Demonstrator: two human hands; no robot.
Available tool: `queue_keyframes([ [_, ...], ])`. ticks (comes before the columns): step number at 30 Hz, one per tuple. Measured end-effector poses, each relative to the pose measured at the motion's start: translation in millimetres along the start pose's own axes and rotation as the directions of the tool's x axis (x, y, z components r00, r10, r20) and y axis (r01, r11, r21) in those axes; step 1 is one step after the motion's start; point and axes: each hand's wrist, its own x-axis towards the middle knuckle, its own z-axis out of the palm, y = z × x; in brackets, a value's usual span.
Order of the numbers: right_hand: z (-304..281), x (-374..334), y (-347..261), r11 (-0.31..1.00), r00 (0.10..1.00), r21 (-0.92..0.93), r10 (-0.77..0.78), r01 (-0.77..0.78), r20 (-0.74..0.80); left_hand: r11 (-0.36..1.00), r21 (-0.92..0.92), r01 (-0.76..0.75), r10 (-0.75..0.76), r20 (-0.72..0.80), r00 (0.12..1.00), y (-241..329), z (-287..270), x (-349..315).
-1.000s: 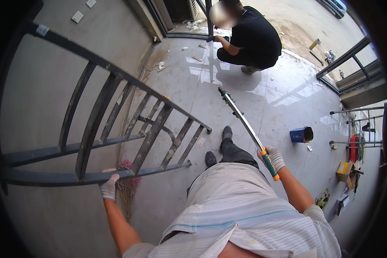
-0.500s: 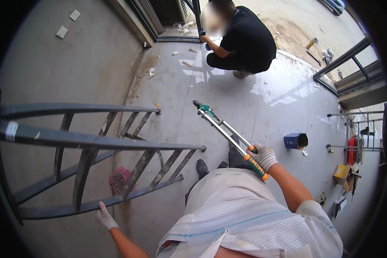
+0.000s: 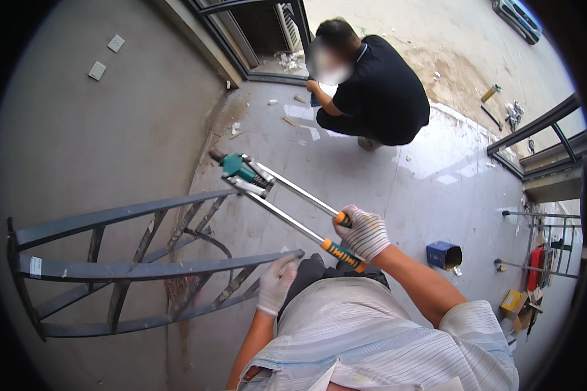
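Observation:
My right hand (image 3: 365, 233), in a striped knit glove, is closed at the orange grips of a long two-handled hand riveter (image 3: 241, 171). Two silver arms run from those grips to its green head, which points to the far left. My left hand (image 3: 277, 283), in a pale glove, is beside the end of a dark metal stepladder (image 3: 176, 268). Its fingers are loosely stretched and appear to hold nothing; I cannot tell whether they touch the ladder. The ladder stands at my left, and the riveter's head shows above its far rail.
A person in black (image 3: 388, 91) crouches by the door frame (image 3: 274, 78) ahead. A blue bucket (image 3: 442, 255) stands on the floor at right. Farther right are a second ladder (image 3: 554, 244) and a cardboard box (image 3: 525, 311). A pink-headed broom (image 3: 179, 293) is behind the left ladder.
The riveter has swung left and nearer to me, its handles spread wider. My left hand has moved right from the ladder's near rail to its end. The crouching person's hands have shifted.

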Motion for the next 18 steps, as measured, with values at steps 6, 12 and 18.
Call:
queue_keyframes([
  [6, 8.2, 34.9, -33.7, 0.974, 0.962, 0.113, -0.167, 0.194, -0.215, 0.998, 0.020, -0.058, 0.054, 0.170, 0.984, 84.7, 27.3, 103.5],
  [12, -19.9, 88.4, -13.4, 0.971, 0.948, -0.043, -0.240, 0.236, -0.209, 0.798, 0.584, -0.149, 0.102, 0.112, 0.988, 23.1, -48.3, 206.2],
  [18, -70.2, 125.3, 36.8, 0.913, 0.950, -0.321, -0.297, 0.254, -0.095, 0.408, 0.913, -0.026, 0.140, -0.034, 0.990, 7.3, -179.7, 292.7],
])
